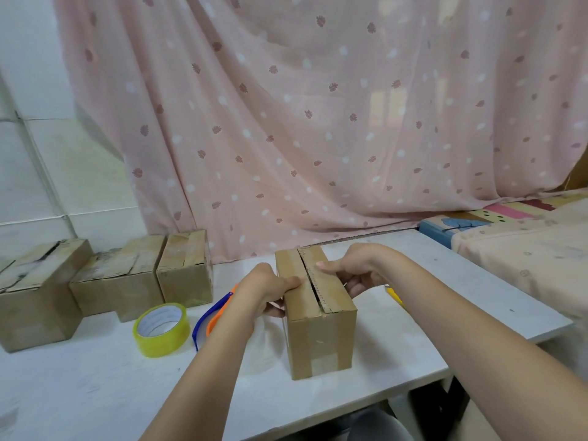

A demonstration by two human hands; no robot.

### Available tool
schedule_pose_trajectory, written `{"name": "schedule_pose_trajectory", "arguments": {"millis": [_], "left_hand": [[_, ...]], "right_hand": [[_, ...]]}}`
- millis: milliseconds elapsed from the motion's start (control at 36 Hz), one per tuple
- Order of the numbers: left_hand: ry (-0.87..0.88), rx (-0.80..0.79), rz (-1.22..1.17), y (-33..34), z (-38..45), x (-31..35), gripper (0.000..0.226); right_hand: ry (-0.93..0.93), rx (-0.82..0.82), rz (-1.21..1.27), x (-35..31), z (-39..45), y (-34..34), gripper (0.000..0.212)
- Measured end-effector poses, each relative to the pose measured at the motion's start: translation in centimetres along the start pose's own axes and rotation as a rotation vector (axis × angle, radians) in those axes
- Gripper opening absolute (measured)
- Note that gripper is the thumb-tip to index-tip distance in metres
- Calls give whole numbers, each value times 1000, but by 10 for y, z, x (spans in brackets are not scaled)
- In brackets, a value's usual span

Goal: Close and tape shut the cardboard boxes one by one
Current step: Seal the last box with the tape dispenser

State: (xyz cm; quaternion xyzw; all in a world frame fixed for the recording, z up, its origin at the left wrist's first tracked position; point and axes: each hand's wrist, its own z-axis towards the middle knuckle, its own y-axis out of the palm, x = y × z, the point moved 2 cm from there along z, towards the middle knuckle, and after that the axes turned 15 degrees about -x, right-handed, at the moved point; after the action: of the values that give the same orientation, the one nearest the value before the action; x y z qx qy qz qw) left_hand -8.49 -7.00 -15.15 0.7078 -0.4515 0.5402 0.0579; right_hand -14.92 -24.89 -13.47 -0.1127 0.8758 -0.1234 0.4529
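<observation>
We've got both hands, left point(270, 286) and right point(353, 272), clamped round the box point(318, 313) pressing its flaps down, seam untaped, tape roll point(161, 329) waiting left of our grip.

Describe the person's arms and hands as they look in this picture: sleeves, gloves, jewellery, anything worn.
Both forearms are bare up to the picture's lower edge; no sleeve shows. The left hand and right hand wear no gloves. No watch, bracelet or ring shows on what is visible. The one clearly visible fingernail, on the right hand, is short and looks unpainted.

No legible text anywhere.
</observation>
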Motion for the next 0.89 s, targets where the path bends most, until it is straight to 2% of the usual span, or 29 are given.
{"name": "schedule_pose_trajectory", "arguments": {"millis": [56, 222, 389, 472, 694, 806, 889], "left_hand": [[-4, -8, -24, -2, 1, -3, 45], [-2, 14, -72, -2, 4, -11, 55], [-16, -72, -166, -9, 6, -15, 56], [-24, -113, -175, -13, 8, -15, 57], [-67, -234, -116, -21, 7, -1, 61], [-98, -260, -104, -23, 9, -4, 54], [-90, -254, -135, -20, 9, -7, 53]], "right_hand": [[8, -6, -2, -1, 1, 1, 54], [57, 35, -170, -12, 0, 8, 46], [14, -18, 40, -1, 3, 1, 25], [4, -41, 105, 5, 3, -2, 21], [47, -100, 63, 3, -1, -9, 32], [83, -147, 121, -1, 4, -7, 58], [86, -152, 149, -4, 9, -5, 50]]}}
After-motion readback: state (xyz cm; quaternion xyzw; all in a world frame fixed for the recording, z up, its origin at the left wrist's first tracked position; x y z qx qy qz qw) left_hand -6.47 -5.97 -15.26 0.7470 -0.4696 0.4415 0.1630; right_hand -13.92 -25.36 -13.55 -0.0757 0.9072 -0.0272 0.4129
